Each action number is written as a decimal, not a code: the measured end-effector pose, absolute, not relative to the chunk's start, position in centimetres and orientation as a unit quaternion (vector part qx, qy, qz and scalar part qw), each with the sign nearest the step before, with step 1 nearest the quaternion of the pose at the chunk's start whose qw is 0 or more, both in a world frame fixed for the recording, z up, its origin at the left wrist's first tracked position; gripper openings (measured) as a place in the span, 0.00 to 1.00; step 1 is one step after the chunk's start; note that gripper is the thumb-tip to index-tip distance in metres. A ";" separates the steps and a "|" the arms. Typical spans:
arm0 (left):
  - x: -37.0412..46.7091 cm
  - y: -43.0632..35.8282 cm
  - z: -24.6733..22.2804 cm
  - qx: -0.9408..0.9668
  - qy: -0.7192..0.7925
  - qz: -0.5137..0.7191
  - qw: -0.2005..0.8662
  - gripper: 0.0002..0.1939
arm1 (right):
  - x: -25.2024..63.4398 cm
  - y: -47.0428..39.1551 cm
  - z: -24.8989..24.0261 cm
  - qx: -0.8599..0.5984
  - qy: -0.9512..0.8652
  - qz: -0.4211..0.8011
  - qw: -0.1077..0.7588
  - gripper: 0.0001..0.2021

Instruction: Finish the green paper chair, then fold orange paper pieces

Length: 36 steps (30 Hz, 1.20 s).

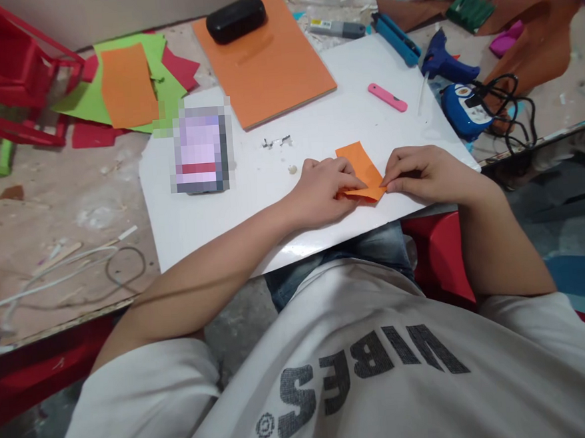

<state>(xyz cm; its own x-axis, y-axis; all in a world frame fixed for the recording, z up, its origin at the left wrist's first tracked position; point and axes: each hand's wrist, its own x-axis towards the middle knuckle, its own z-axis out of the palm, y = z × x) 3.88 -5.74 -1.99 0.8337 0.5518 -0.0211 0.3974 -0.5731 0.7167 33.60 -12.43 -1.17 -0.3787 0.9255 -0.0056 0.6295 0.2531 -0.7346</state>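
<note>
Head view, with clock directions taken from the orange paper: a phone, screen pixelated, lies near 9 o'clock on the white board, whose surface leaves room between it and the left hand. At 11, an orange pad. The left hand grasps the paper's folded flap, just inside the board's near edge. At 12, a grey tool bears a yellow label, unreadable; at 6, the shirt reads "VIBES" upside down. A pink cutter lies at 1. The right hand pinches the paper's right corner. At 2, a blue device.
</note>
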 end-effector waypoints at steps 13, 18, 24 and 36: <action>4.0 -4.9 -1.7 0.816 0.332 0.159 0.446 0.05 | 33.5 -11.4 -0.4 -0.532 -0.750 0.346 0.187 0.19; 3.8 -4.8 -1.4 0.820 0.335 0.146 0.440 0.04 | 33.9 -10.9 -0.4 -0.548 -0.744 0.352 0.153 0.20; 3.9 -4.6 -1.7 0.822 0.345 0.147 0.429 0.04 | 33.8 -10.6 -0.4 -0.559 -0.730 0.366 0.142 0.21; 2.8 -4.1 -3.9 0.862 0.305 0.221 0.338 0.21 | 32.6 -10.5 1.1 -0.590 -0.705 0.381 0.095 0.19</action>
